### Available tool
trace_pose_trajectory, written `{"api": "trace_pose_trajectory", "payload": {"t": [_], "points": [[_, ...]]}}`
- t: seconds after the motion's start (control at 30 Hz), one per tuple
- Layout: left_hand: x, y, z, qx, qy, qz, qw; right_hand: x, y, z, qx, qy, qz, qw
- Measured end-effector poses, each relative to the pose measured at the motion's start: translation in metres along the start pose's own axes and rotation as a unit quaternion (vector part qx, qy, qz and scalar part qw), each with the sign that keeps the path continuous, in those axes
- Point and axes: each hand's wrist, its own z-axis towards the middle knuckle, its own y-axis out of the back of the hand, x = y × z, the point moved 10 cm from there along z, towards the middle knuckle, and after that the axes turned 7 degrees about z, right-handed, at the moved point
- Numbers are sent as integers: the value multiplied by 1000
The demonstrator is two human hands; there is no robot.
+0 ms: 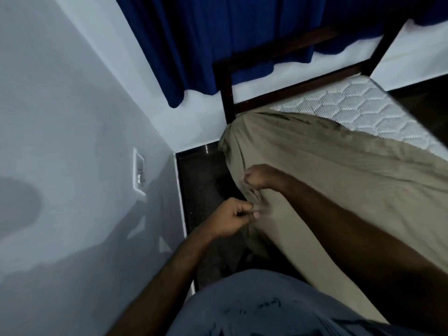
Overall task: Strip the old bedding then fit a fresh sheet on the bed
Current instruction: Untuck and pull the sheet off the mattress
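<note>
Over quilted mattress (pixel 358 110): tan sheet (pixel 339 170); blue curtain (pixel 218 32) behind.

The tan sheet (pixel 327 170) lay stretched over the near corner and side of the mattress (pixel 358 110), wrinkled and bunched at the corner; the white quilted mattress top beyond it was bare on my bed.

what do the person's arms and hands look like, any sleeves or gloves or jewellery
Both arms are bare as far as the view shows: no sleeves reach the forearms or wrists. The left hand and right hand wear no gloves, and no watch, bracelet or ring is visible, though the picture is dim. Below them is a grey-blue garment with small dark markings.
</note>
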Motion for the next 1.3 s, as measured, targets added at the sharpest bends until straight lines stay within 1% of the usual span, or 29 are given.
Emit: {"api": "trace_pose_trajectory", "payload": {"t": [0.03,0.07,0.1,0.17,0.2,0.23,0.33,0.4,0.47,0.53,0.6,0.67,0.7,0.77,0.8,0.87,0.9,0.93,0.97,1.0,1.03,1.07,1.1,1.13,1.17,1.2,1.23,1.27,1.3], "points": [[-5,-1,1,-3,8,-32,999,2,10,-13,-5,26,10,1000],[-4,-1,2,-18,48,-71,996,1,19,-27,-8,48,37,998],[1,-1,2,-44,107,-106,988,-2,27,-43,-1,67,84,994],[18,-2,3,-112,225,-190,949,0,34,-80,49,98,217,970],[27,-5,7,-133,262,-231,927,3,37,-97,67,112,253,959],[33,-9,13,-143,280,-279,907,7,40,-107,66,136,251,956],[25,-29,46,-131,263,-456,840,8,50,-133,31,216,179,959],[15,-27,64,-149,249,-496,818,0,46,-147,52,236,167,956],[6,-22,84,-170,238,-495,818,-13,39,-161,83,239,161,954],[2,-18,97,-195,245,-488,814,-30,34,-171,99,240,158,953],[-5,-16,105,-213,243,-492,808,-50,34,-176,95,224,147,959],[-12,-20,109,-219,243,-493,806,-70,39,-178,64,203,146,966],[-19,-22,111,-212,232,-497,809,-80,42,-178,38,185,153,970],[-39,-29,116,-178,194,-510,819,-98,65,-177,-67,154,217,962],[-51,-31,117,-161,165,-505,832,-109,79,-178,-129,136,272,944],[-82,-34,113,-120,99,-465,872,-129,109,-181,-258,107,355,892],[-94,-38,109,-98,76,-432,893,-140,121,-181,-311,97,364,873],[-104,-43,105,-72,60,-399,912,-149,129,-179,-347,88,360,861],[-113,-51,101,-41,52,-367,928,-154,134,-176,-362,75,339,865],[-120,-59,97,-8,47,-346,937,-152,140,-175,-369,79,297,877],[-128,-67,92,29,39,-341,939,-142,146,-176,-365,102,244,893],[-135,-74,86,66,31,-350,934,-131,147,-176,-349,138,192,907],[-142,-78,80,96,22,-364,926,-116,142,-178,-315,170,146,922],[-152,-79,73,113,16,-377,919,-111,132,-173,-271,175,115,939],[-155,-77,69,112,11,-388,915,-107,120,-168,-231,164,75,956],[-158,-73,65,102,12,-404,909,-111,114,-161,-221,136,43,965],[-154,-68,64,78,24,-425,901,-116,112,-156,-232,106,14,967],[-147,-62,65,50,50,-445,893,-120,117,-158,-273,81,12,959],[-134,-57,66,27,85,-461,883,-124,125,-162,-324,75,43,942]]}}
